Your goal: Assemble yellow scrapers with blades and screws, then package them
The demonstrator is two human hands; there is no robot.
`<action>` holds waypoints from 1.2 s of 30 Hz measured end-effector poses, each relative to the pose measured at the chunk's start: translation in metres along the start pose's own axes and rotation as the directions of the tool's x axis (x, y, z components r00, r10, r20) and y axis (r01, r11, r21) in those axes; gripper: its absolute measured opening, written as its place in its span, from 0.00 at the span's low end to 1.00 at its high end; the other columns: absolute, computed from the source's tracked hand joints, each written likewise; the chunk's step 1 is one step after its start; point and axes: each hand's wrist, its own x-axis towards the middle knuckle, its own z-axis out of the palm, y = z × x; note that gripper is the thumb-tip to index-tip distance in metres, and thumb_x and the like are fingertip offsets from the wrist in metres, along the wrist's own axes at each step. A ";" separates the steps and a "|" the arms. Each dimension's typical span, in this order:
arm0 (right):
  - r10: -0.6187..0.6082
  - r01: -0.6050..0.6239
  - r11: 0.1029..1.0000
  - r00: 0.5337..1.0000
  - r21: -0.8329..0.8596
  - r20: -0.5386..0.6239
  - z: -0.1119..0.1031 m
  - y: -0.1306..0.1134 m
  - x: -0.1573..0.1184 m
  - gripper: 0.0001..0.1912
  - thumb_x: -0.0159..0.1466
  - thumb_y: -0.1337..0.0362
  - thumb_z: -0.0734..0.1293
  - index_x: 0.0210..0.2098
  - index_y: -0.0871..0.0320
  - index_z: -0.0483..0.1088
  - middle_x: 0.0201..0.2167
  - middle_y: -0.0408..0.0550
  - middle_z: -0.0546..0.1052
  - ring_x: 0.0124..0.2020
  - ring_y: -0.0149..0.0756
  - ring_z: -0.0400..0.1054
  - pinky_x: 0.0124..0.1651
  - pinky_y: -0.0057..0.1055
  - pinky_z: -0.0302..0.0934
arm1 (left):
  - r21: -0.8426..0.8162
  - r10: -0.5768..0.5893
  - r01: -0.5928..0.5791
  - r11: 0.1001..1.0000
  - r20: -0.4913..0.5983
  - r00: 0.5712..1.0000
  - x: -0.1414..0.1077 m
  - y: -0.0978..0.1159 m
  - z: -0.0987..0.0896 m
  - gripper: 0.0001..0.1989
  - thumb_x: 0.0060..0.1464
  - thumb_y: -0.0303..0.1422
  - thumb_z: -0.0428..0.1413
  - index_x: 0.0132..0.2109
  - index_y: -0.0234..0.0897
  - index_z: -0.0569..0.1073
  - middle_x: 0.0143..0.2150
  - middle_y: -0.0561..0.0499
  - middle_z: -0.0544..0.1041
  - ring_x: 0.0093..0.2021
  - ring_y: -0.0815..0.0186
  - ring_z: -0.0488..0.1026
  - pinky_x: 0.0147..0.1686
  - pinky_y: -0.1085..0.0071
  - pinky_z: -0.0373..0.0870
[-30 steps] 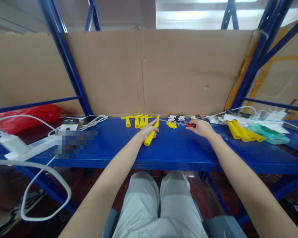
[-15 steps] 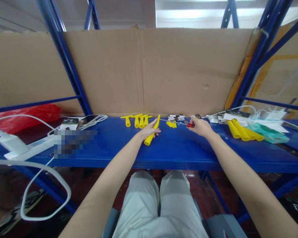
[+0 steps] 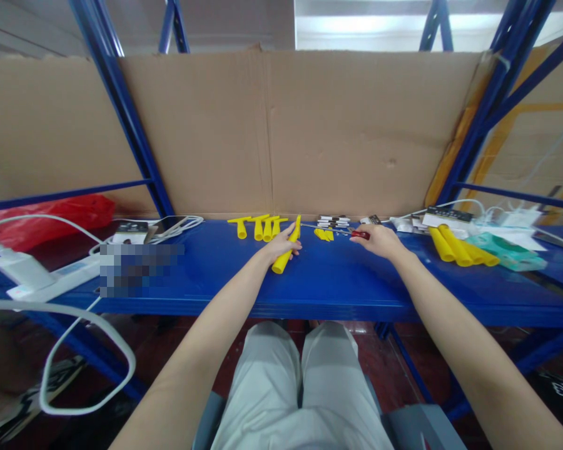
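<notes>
My left hand (image 3: 280,245) is closed around a yellow T-shaped scraper handle (image 3: 285,257), its wide round end toward me and its crosspiece seen edge-on at the far end. In my right hand (image 3: 379,240) is a screwdriver (image 3: 360,235) with a red handle. Its thin shaft points left, and the tip reaches the far end of the yellow handle; exact contact is too small to make out. Left of my left hand, several matching yellow T-shaped handles (image 3: 259,230) lie in a row. Small yellow pieces (image 3: 323,234) lie between my hands, below a stack of black-and-white packets (image 3: 333,222).
At right, several yellow tubes (image 3: 460,249) lie beside a green plastic packet (image 3: 509,252) and a black-and-white box (image 3: 446,216). A white power strip (image 3: 56,281) with cables lies at left, near a red bag (image 3: 51,222). Cardboard (image 3: 319,131) stands behind the blue table (image 3: 338,281).
My right hand and the screwdriver have shifted very slightly left, toward the yellow handle. The left hand keeps its hold in nearly the same place.
</notes>
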 end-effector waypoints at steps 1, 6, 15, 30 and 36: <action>0.008 -0.008 1.000 1.000 -0.003 0.007 0.000 -0.001 0.000 0.13 0.60 0.52 0.61 0.33 0.52 0.71 0.31 0.47 0.78 0.32 0.39 0.70 0.29 0.30 0.54 | 0.002 -0.002 0.002 1.000 -0.003 1.000 0.000 0.000 0.000 0.47 0.47 0.19 0.57 0.67 0.49 0.41 0.44 0.45 0.72 0.22 0.76 0.66 0.18 0.80 0.61; 0.054 -0.054 0.998 0.999 -0.040 0.000 0.001 -0.003 0.002 0.12 0.57 0.54 0.65 0.36 0.52 0.68 0.31 0.46 0.77 0.31 0.40 0.70 0.27 0.29 0.52 | 0.011 0.003 -0.003 1.000 -0.005 1.000 -0.002 0.002 0.000 0.47 0.48 0.19 0.56 0.67 0.49 0.41 0.45 0.45 0.71 0.22 0.76 0.66 0.18 0.80 0.61; 0.040 -0.039 0.998 0.999 -0.049 0.004 -0.002 -0.006 0.001 0.09 0.57 0.55 0.65 0.32 0.53 0.67 0.28 0.47 0.76 0.30 0.39 0.69 0.27 0.29 0.51 | 0.021 0.003 -0.003 1.000 0.003 1.000 -0.001 0.002 0.000 0.47 0.47 0.18 0.55 0.67 0.49 0.41 0.47 0.44 0.71 0.22 0.77 0.67 0.18 0.79 0.62; -0.007 0.006 0.998 1.000 -0.055 -0.002 0.001 -0.003 0.001 0.12 0.57 0.53 0.65 0.36 0.53 0.68 0.29 0.45 0.77 0.29 0.37 0.69 0.26 0.28 0.51 | 0.052 0.001 -0.001 0.999 -0.006 1.000 0.000 0.001 -0.001 0.47 0.47 0.17 0.53 0.67 0.49 0.40 0.46 0.45 0.71 0.21 0.78 0.67 0.18 0.80 0.61; 0.004 -0.006 0.996 1.000 -0.085 -0.014 -0.001 -0.004 0.001 0.08 0.58 0.56 0.64 0.32 0.53 0.67 0.26 0.44 0.76 0.27 0.36 0.68 0.25 0.27 0.48 | 0.064 0.000 -0.001 0.998 0.003 1.000 0.001 0.001 -0.001 0.47 0.46 0.16 0.52 0.67 0.49 0.40 0.45 0.46 0.71 0.21 0.78 0.66 0.18 0.80 0.61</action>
